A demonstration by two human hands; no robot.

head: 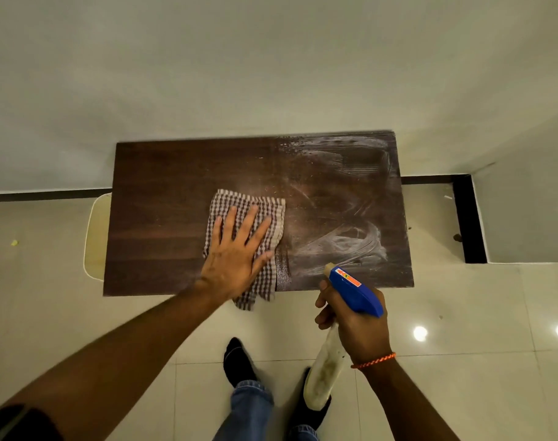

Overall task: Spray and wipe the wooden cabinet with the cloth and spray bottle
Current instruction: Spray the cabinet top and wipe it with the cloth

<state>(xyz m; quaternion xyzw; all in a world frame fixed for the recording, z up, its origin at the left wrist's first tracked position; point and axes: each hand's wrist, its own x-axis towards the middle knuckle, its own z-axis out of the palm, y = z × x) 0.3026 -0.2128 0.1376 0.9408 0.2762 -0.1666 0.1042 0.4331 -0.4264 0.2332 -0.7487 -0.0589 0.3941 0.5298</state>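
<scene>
Your left hand (pixel 236 253) presses the checked cloth (pixel 252 218) flat on the wooden cabinet (pixel 163 218); your right hand (pixel 357 319) grips the spray bottle (pixel 354 291) beside its streaked half.

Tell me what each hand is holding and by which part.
The right hand grips the spray bottle around its neck, just under the blue trigger head. The left hand grips nothing; it presses flat on the checked cloth.

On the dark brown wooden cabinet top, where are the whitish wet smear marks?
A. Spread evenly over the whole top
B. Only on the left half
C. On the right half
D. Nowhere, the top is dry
C: the whitish smear marks cover the right half of the dark brown wooden cabinet top, beside the checked cloth pressed under the left hand; the left half looks clean.
</scene>
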